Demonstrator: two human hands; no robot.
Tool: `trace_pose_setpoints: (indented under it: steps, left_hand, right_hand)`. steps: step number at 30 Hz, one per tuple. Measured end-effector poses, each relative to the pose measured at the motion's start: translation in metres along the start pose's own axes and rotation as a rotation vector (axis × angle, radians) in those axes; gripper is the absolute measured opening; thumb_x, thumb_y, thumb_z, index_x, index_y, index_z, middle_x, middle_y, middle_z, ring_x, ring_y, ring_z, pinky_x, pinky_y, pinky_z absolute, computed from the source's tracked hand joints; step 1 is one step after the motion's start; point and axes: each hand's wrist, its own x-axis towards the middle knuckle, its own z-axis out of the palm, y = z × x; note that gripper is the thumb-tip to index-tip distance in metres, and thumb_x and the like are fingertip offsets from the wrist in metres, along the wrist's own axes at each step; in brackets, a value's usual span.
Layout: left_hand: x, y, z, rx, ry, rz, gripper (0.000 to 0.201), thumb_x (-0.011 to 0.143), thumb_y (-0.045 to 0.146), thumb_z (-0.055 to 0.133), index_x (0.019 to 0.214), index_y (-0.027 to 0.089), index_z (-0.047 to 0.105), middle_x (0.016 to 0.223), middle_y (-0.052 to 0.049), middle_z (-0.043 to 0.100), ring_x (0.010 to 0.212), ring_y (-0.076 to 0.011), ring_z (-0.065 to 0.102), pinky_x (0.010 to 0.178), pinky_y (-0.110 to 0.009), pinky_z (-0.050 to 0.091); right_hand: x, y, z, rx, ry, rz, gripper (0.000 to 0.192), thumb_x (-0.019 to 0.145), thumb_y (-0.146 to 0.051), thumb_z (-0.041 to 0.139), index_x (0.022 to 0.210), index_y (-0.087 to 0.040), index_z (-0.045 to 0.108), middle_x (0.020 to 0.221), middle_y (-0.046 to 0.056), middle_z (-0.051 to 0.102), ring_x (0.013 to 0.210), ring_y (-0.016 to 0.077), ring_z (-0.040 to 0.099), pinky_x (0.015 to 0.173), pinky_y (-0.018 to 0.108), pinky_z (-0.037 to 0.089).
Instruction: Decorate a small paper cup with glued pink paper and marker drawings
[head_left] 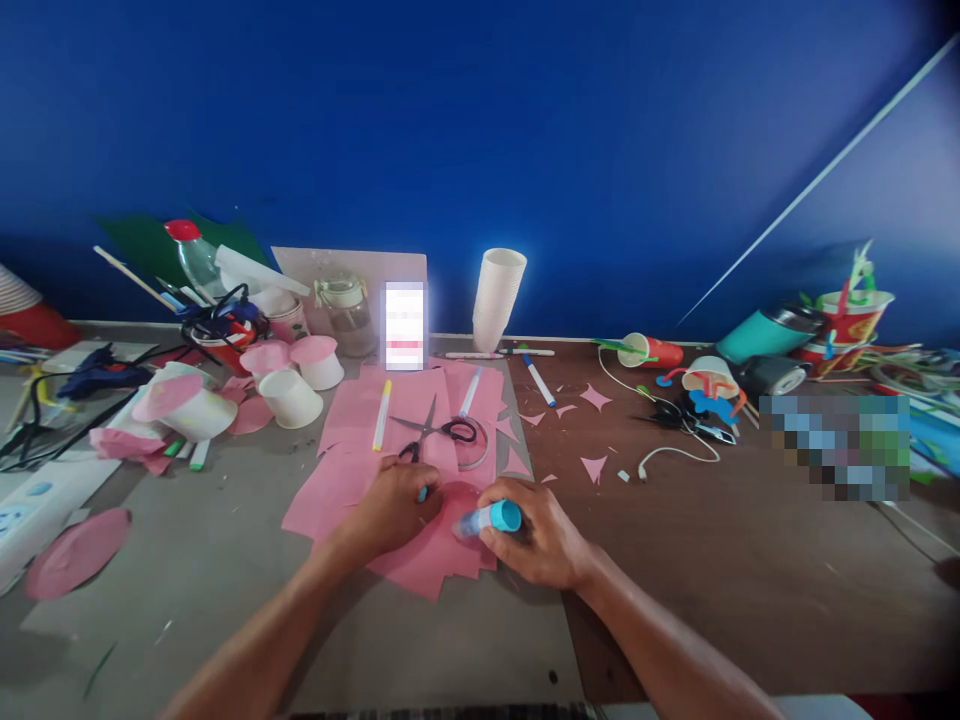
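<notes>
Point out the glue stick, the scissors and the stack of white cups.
Glue stick point(486, 518): head view, middle of the tube.
Scissors point(427, 430): head view, where the blades cross.
Stack of white cups point(498, 300): head view, side of the stack.

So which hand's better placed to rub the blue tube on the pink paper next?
Probably your right hand: it grips the blue tube over the pink paper. Your left hand seems occupied with a small blue item.
</notes>
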Motion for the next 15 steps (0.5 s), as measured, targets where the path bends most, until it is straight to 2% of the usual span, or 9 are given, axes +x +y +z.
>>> trace_pose_setpoints:
  steps: [8, 15]
  left_hand:
    - [-0.003, 0.008, -0.007, 0.009, -0.058, 0.003, 0.022, 0.089, 0.021, 0.046, 0.068, 0.020, 0.052, 0.072, 0.000, 0.070, 0.070, -0.0162, 0.059, 0.081, -0.034, 0.035]
    - [-0.003, 0.011, -0.010, 0.044, -0.109, -0.016, 0.024, 0.091, 0.022, 0.048, 0.068, 0.019, 0.055, 0.075, -0.002, 0.071, 0.077, -0.0191, 0.063, 0.083, -0.036, 0.035]
  right_hand:
    - [-0.001, 0.000, 0.013, -0.018, -0.037, 0.021, 0.005, 0.085, -0.024, 0.059, 0.090, -0.023, 0.057, 0.073, 0.001, 0.065, 0.062, 0.0172, 0.059, 0.059, 0.028, 0.045]
    - [-0.001, 0.000, 0.020, 0.010, -0.061, 0.032, 0.008, 0.088, -0.024, 0.058, 0.096, -0.023, 0.057, 0.082, 0.004, 0.069, 0.068, 0.0187, 0.063, 0.063, 0.029, 0.048]
